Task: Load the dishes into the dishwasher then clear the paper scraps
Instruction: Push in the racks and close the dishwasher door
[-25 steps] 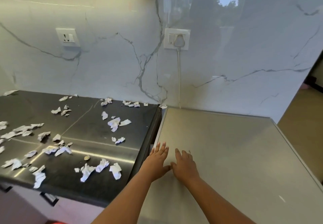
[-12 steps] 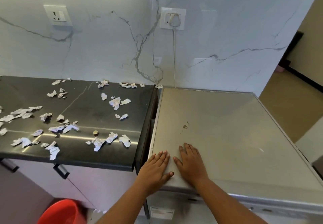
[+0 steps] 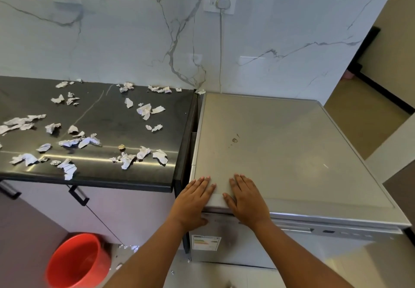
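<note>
A silver dishwasher (image 3: 292, 153) stands to the right of a black countertop (image 3: 107, 117); its door (image 3: 314, 249) is closed. My left hand (image 3: 193, 200) and my right hand (image 3: 244, 200) rest flat, palms down, on the front left edge of its top, fingers spread and holding nothing. My left thumb hangs over the front edge. Several white paper scraps (image 3: 143, 110) lie scattered across the countertop, with a few more scraps (image 3: 129, 247) on the floor below. No dishes are in view.
A red bucket (image 3: 78, 263) stands on the floor at the lower left, below the cabinet doors with black handles (image 3: 77, 195). A power cord (image 3: 221, 52) runs from the wall socket down behind the dishwasher. A doorway opens on the right.
The view has tilted down and pulled back, so the dishwasher front, cabinets and red bucket now show. Both hands have slid back to the front edge of the dishwasher top.
</note>
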{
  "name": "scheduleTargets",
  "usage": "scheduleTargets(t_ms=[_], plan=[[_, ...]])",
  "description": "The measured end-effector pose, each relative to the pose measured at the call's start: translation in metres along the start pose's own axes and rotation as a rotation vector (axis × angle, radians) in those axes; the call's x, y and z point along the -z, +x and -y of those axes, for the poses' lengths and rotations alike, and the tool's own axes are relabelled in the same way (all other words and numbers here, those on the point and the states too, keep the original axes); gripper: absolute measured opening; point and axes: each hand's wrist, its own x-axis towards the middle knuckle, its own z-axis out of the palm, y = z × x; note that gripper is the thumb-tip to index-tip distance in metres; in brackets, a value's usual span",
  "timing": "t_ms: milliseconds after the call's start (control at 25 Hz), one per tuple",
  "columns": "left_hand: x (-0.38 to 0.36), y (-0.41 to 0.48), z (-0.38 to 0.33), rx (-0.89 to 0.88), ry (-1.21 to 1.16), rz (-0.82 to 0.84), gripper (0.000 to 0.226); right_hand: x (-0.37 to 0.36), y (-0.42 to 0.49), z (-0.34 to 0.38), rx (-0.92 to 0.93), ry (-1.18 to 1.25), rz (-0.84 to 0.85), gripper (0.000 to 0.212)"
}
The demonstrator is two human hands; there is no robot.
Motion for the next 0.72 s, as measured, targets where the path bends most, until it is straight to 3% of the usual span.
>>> scheduleTargets(t_ms=[200,560,720], plan=[[-0.007,0.001,-0.001,-0.071,0.084,-0.188,0.111,-0.006,0.002,0.0,0.039,-0.054,-0.063,0.069],[-0.022,0.001,-0.005,-0.038,0.217,-0.286,0.089,-0.014,0.003,-0.004,0.099,-0.091,-0.146,0.059],[-0.029,0.003,-0.004,-0.05,0.255,-0.347,0.09,-0.019,0.006,-0.006,0.13,-0.104,-0.226,0.059]])
